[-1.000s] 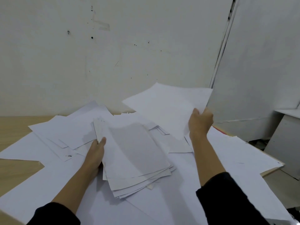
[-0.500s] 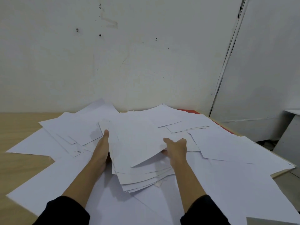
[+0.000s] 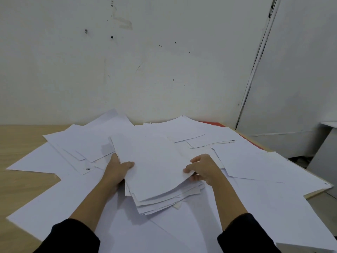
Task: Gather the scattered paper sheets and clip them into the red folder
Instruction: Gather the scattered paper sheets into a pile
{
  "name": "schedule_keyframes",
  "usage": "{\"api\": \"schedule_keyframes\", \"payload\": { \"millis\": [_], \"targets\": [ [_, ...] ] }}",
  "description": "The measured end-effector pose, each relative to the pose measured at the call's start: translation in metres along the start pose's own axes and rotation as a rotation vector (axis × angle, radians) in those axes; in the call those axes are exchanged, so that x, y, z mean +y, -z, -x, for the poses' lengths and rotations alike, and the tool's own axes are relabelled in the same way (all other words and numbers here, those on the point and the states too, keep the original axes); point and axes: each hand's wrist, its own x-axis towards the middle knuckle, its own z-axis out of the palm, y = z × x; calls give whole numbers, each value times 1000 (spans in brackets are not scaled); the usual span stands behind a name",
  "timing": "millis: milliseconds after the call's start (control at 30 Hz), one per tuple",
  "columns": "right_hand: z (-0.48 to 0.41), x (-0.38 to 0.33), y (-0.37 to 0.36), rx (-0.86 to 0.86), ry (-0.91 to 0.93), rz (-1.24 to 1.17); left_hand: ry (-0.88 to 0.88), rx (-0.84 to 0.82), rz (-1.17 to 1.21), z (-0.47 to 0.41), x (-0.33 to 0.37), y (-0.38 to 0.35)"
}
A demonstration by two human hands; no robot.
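Head view recorded both hands on a gathered stack of paper sheets (image 3: 156, 168) at the middle of the desk (image 3: 23, 143). The left hand (image 3: 116, 170) was clamped on the stack's left edge, thumb lying across the top sheet and fingers hidden underneath. The right hand (image 3: 204, 169) gripped the stack's right edge, fingertips curled over the top sheet near its near-right corner. The stack was uneven, with lower sheets fanned out at the near end, and its near end appeared lifted slightly off the papers beneath.

Loose sheets (image 3: 255, 161) covered most of the desk around the stack, overlapping at varied angles; several overhung the desk's right edge. Only a narrow strip of the red folder (image 3: 211, 123) was visible, at the far right of the desk by the wall, with the rest buried under loose sheets. It lay well apart from both hands.

Dark sleeves (image 3: 73, 236) covered both forearms partway. A marked white wall (image 3: 145, 61) stood behind the desk, and bare wood showed on the left.
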Motion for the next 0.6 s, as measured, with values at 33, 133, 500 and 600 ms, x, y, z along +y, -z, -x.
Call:
{"api": "schedule_keyframes", "payload": {
  "millis": [33,133,500,600],
  "targets": [
    [-2,1,1,-2,6,98,-5,5,-37,0,-1,0],
    [-8,3,4,19,67,309,-36,62,-112,0,-2,0],
    [-41,33,16,260,56,502,-64,333,-232,-13,24,53],
    [-42,33,9,240,54,535,-43,327,-237,-14,23,53]
  ]
}}
